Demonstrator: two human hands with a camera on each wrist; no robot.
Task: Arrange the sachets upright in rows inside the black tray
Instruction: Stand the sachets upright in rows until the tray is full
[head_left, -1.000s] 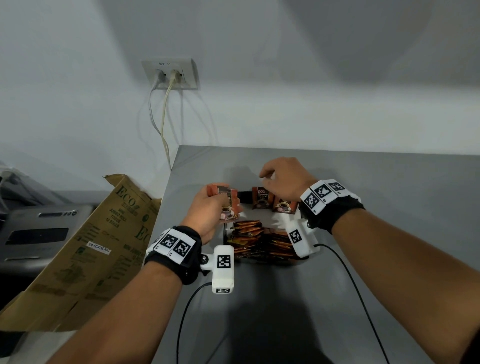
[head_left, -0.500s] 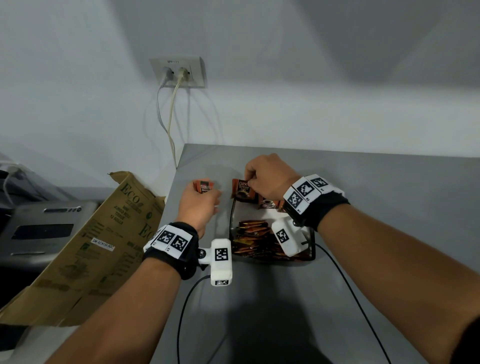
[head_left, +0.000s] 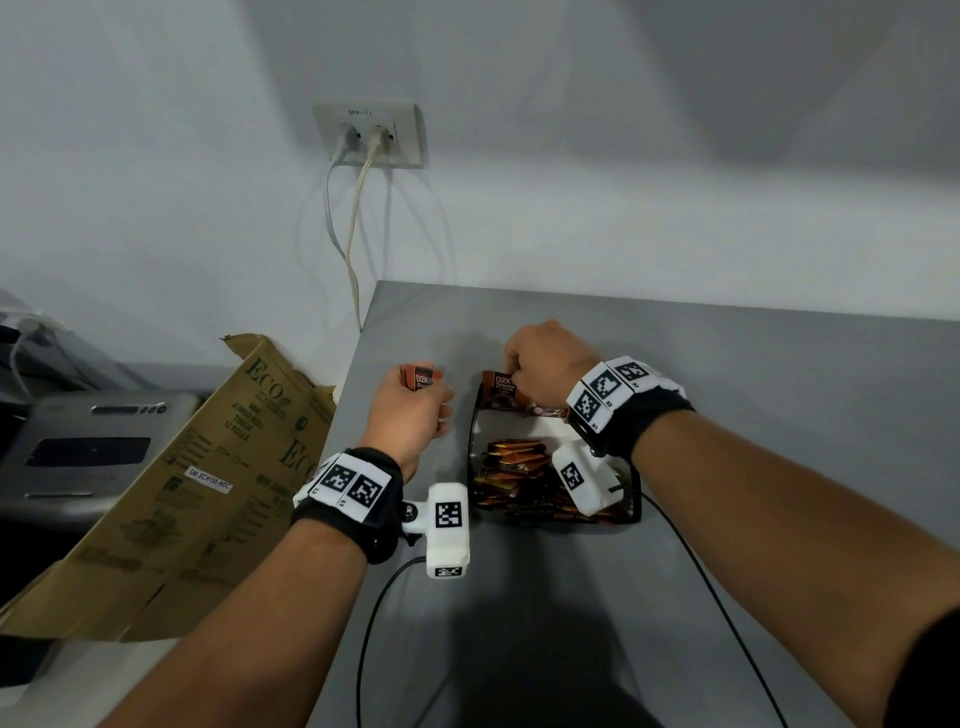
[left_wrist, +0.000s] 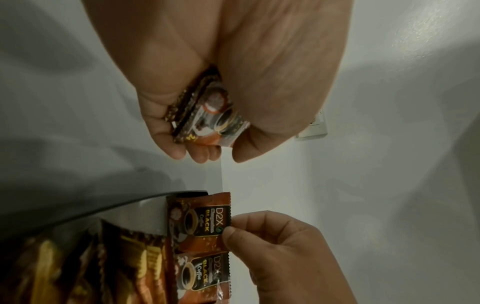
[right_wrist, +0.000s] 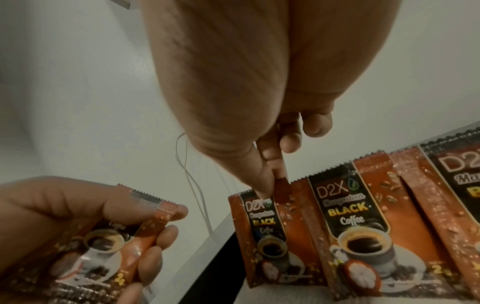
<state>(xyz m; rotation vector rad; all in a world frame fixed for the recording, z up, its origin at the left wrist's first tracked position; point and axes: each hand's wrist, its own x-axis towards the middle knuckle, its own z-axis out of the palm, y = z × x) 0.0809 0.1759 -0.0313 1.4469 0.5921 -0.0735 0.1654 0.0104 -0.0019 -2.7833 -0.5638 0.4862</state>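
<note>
Here the left hand (head_left: 410, 415) clutches several sachets (head_left: 423, 378), number unclear, while the right hand (head_left: 550, 364) pinches one of three upright sachets (right_wrist: 259, 230) in the single black tray (head_left: 474, 441).

wall socket (head_left: 370, 134) with two cables | cardboard box (head_left: 208, 483) | grey table (head_left: 727, 395)

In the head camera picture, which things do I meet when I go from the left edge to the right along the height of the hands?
Grey machine → cardboard box → left hand holding sachets → upright sachet at the black tray's far left corner → right hand pinching that sachet.
</note>
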